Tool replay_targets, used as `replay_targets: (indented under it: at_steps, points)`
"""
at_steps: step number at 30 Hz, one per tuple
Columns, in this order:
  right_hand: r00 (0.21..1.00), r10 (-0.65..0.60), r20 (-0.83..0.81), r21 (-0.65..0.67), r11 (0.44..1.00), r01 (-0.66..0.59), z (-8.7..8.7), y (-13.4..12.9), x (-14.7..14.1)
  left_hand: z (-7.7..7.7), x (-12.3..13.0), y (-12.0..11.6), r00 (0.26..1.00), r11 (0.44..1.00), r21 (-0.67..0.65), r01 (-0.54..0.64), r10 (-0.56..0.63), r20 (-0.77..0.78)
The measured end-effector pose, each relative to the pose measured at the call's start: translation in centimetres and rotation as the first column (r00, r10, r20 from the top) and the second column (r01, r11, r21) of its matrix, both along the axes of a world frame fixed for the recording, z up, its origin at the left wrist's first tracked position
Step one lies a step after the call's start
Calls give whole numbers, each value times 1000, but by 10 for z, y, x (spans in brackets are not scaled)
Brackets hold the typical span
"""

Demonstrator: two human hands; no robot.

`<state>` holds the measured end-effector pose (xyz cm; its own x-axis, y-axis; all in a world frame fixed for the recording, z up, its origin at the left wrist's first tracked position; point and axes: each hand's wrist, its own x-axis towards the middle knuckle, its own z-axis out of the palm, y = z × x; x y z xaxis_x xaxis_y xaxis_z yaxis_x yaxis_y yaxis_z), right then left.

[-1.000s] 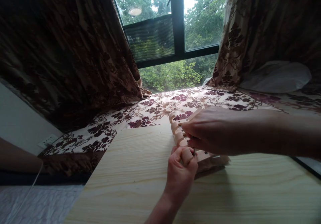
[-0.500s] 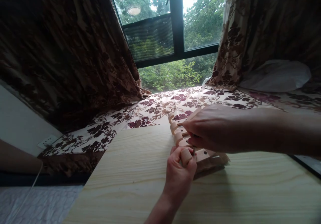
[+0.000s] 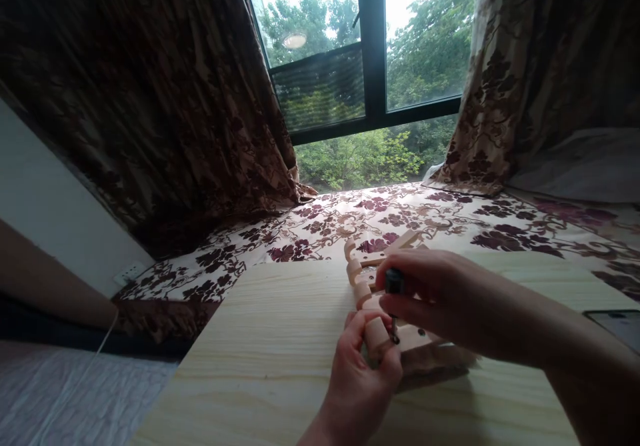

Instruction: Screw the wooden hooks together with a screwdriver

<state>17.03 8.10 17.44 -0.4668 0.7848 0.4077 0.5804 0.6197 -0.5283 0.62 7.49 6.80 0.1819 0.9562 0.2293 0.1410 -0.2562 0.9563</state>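
My right hand (image 3: 425, 293) is closed round the dark handle of a screwdriver (image 3: 395, 282), which points downward. Its thin shaft meets a dark screw (image 3: 395, 339) at the near end of a light wooden piece. My left hand (image 3: 363, 373) grips the rounded wooden end block (image 3: 376, 334) of that piece, its fingers beside the screw. The wooden assembly (image 3: 417, 337) has several rounded blocks along its left side and dark screw holes in its slats. My right hand and forearm hide part of it.
The assembly lies on a pale wooden board (image 3: 240, 346). Behind the board spreads a floral cloth (image 3: 345, 223) below a window (image 3: 375, 46). Patterned curtains (image 3: 200, 99) hang on both sides. A dark-edged flat device (image 3: 613, 326) lies at the right.
My right hand has turned at the wrist, so the screwdriver handle now shows. My left hand keeps its hold on the block. The whole view has shifted slightly.
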Motion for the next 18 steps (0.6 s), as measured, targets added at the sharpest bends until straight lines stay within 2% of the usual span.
replay_targets:
  at_steps: [4, 9, 18]
  points:
    - [999, 26, -31, -8, 1000, -26, -8, -1, 0, -1, 3, -1, 1000, 1000, -18, -23, 23, 20]
    - [999, 8, -40, -51, 999, -10, -9, 3, 3, 1, 4, -1, 997, 998, -20, -56, 57, 46]
    - [994, -16, -107, -17, 1000, 15, -11, 6, 6, -1, 4, 0, 996, 998, -68, -7, 13, 87]
